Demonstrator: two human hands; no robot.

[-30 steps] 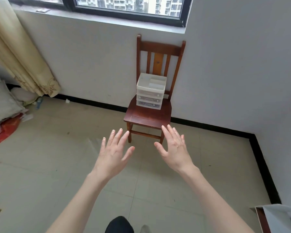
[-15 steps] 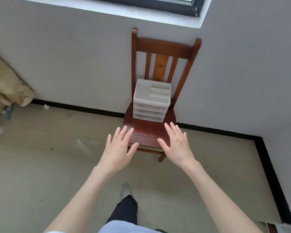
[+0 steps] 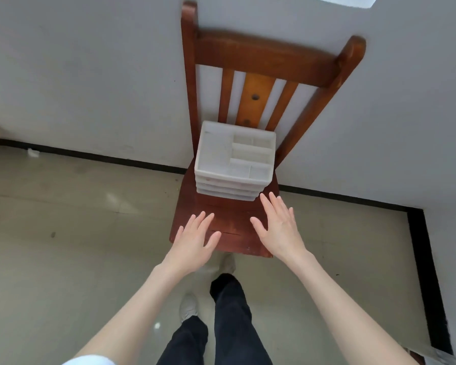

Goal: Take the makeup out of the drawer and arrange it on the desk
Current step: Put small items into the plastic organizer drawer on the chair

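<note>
A small white plastic drawer organiser stands at the back of a red-brown wooden chair's seat, against the wall. Its top tray has several bare compartments; three shut drawers stack below it. No makeup shows. My left hand hovers over the seat's front left with fingers spread and holds nothing. My right hand hovers over the front right of the seat, fingers straight, its fingertips just short of the organiser's lower right corner.
The chair back leans at the grey wall. A tiled floor spreads to the left and right, edged by a black skirting strip. My legs and shoes stand right before the seat.
I have stepped closer to the chair and now look more steeply down on it. Both hands stay open and have come over the seat, nearer the organiser.
</note>
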